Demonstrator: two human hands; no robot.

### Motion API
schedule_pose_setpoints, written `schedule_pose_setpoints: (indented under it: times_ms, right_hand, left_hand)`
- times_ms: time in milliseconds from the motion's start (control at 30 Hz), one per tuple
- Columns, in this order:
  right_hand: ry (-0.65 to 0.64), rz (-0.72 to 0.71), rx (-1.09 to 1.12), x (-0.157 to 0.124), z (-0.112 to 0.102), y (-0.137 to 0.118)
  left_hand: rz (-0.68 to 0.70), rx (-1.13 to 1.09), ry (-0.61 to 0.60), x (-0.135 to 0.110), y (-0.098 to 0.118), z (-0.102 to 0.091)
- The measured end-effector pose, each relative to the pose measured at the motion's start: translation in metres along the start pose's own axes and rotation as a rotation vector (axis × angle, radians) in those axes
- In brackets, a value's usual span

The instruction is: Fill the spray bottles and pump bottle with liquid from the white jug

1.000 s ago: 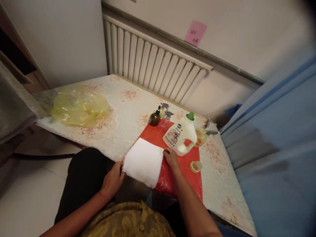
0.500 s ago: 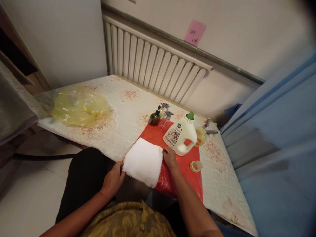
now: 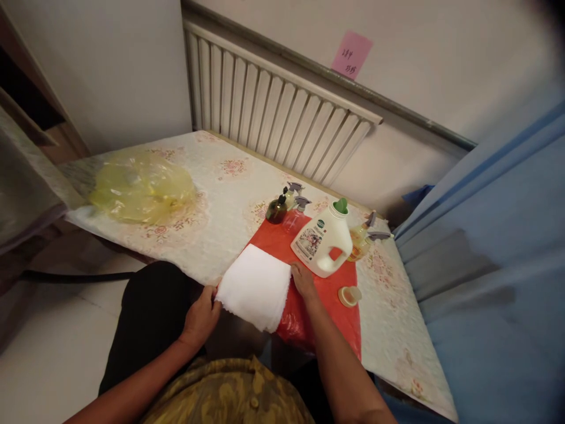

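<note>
A folded white cloth (image 3: 256, 287) with a frayed lower edge lies partly on a red plastic sheet (image 3: 342, 330), reaching over the table's front edge. My left hand (image 3: 203, 315) pinches its left corner, while my right hand (image 3: 303, 280) has its fingers closed at the right edge. Just beyond my right hand stands a white detergent jug (image 3: 324, 238) with a green spout and no lid on it. The pale cap (image 3: 350, 296) lies on the red sheet, to the right of my right forearm. Fingertips under the cloth are hidden.
Behind the jug stand a dark green pump bottle (image 3: 276, 211) and spray bottles, one pinkish (image 3: 295, 219) and one yellow (image 3: 359, 244). A crumpled yellow plastic bag (image 3: 143, 188) lies on the left of the flowered tablecloth (image 3: 220, 200). A blue curtain (image 3: 494, 253) hangs at the right.
My left hand has shifted slightly up and left, drawing the cloth's left corner outward so it looks flatter. My right hand stays almost in place.
</note>
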State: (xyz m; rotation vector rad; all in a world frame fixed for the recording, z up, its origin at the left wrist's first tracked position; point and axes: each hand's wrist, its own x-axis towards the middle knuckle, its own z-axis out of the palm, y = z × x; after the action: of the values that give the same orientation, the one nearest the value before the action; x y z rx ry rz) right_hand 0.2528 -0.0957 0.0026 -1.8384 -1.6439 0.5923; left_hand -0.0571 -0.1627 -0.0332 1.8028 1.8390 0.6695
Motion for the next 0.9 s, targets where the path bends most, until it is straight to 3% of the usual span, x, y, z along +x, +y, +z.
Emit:
schedule_pose_setpoints:
  times_ms: [333, 667, 900]
  right_hand:
    - [0.059, 0.056, -0.107, 0.004, 0.008, 0.001]
    - [0.109, 0.051, -0.136, 0.006, 0.017, 0.004]
    - [0.121, 0.038, -0.125, 0.007, 0.019, 0.006]
  left_hand:
    - [0.141, -0.054, 0.167, 0.002, -0.009, 0.007]
    - [0.118, 0.035, 0.137, 0.001, -0.011, 0.01]
    - [0.103, -0.094, 0.138, 0.001, -0.016, 0.015]
